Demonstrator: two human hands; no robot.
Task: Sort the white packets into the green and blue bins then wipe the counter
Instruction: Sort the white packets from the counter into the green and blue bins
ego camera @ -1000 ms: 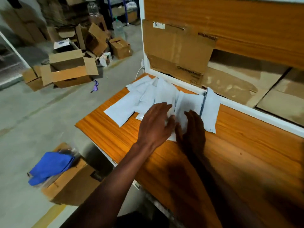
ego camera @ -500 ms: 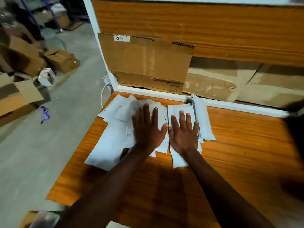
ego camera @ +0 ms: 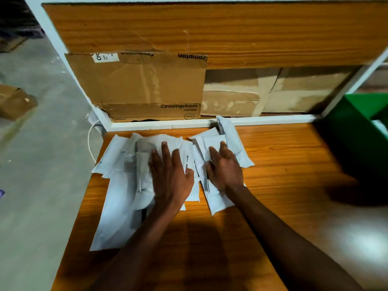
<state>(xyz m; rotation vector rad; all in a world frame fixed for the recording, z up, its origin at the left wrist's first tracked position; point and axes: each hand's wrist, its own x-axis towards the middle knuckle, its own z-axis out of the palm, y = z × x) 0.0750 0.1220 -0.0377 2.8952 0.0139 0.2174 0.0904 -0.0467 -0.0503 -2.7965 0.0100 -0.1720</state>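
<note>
Several white packets lie in a loose overlapping pile on the left half of the wooden counter. My left hand rests flat on the middle of the pile, fingers spread. My right hand lies flat on the packets at the pile's right side, beside a long packet that reaches the back rail. Neither hand grips a packet. A green bin stands at the counter's right edge, partly cut off. No blue bin is in view.
A flattened cardboard box leans against the wooden back panel behind a white rail. The counter's left edge drops to a grey concrete floor, where a brown carton sits. A white cable hangs at the back-left corner.
The view has swung right and down, bringing the green bin into sight. Both hands have settled flat on the pile and moved slightly apart.
</note>
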